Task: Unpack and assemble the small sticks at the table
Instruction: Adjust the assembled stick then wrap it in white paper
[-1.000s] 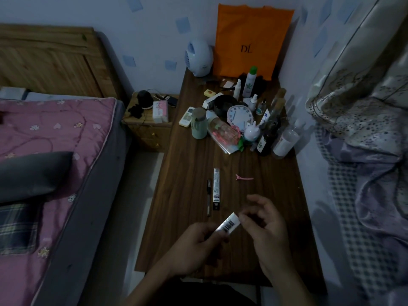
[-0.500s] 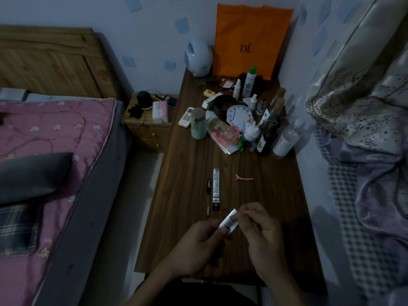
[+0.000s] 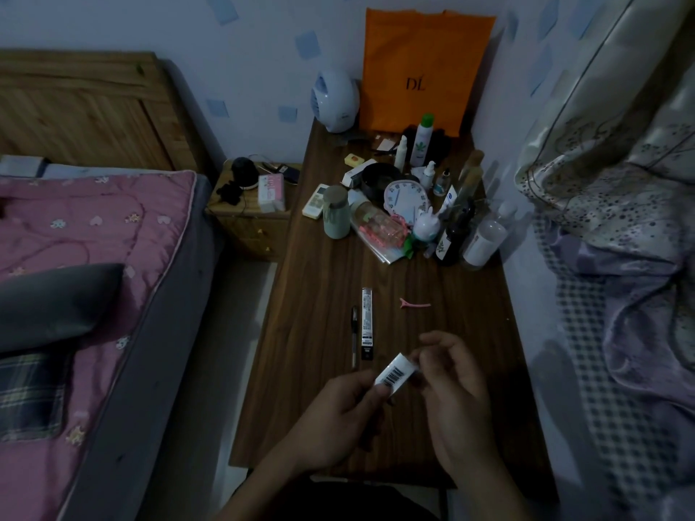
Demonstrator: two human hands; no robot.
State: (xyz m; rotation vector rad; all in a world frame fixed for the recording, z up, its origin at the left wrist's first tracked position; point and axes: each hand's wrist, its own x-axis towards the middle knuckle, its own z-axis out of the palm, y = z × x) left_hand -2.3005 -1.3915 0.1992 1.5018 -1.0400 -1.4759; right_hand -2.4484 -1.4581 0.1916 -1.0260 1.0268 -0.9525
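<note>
The scene is dimly lit with a cool bluish cast, and colours are muted except on the orange bag (image 3: 425, 62) and the white label of the small packet (image 3: 395, 374), which are rendered brightest. Soft shadows are thrown rightward from the bottles (image 3: 485, 238) onto the wall (image 3: 504, 152), so the light is judged to come from the left. The table (image 3: 312, 332) edges are bowed by the wide lens, and detail is lost to noise and softness toward the corners.

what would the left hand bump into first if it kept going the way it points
Probably the right hand: the left hand points forward and rightward along the white packet it holds, and the right fingers pinch its far end.
</note>
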